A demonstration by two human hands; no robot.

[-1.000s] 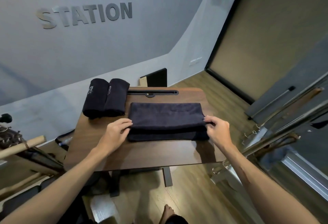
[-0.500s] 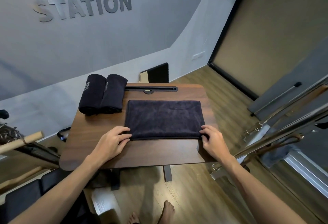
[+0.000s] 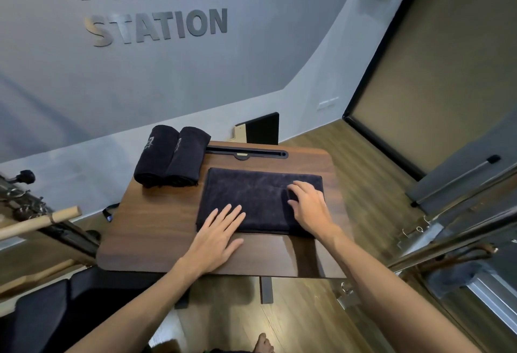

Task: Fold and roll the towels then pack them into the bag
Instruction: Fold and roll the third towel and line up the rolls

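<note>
The folded towel (image 3: 251,198) lay flat on the desk (image 3: 156,229), directly in front of the person and slightly toward their right. Its long axis ran left to right across the desk, parallel to the near edge. Both hands were on it. The left hand (image 3: 221,233) rested palm down at the near left corner, fingers straight and spread, the heel of the hand on bare wood. It held nothing. The right hand (image 3: 309,205) was further onto the cloth, near the right end, fingers bent with the tips pressing into the pile. Whether it pinched a fold could not be determined. The right hand was judged the nearer to a short end, so a roll along the long axis would most likely start from that side.

The towel was dark, near black, with a soft pile showing brushed streaks. It formed a tidy rectangle of several layers, the stacked edges visible along the near side. The far edge lay close to a black slot (image 3: 246,154) let into the desk.

Two rolled towels (image 3: 170,156), of matching dark cloth, stood side by side at the far left corner, touching one another, apart from the flat towel. Each bore a pale mark, too small to read.

No bag could be identified with certainty. Packing was judged not yet begun.
</note>
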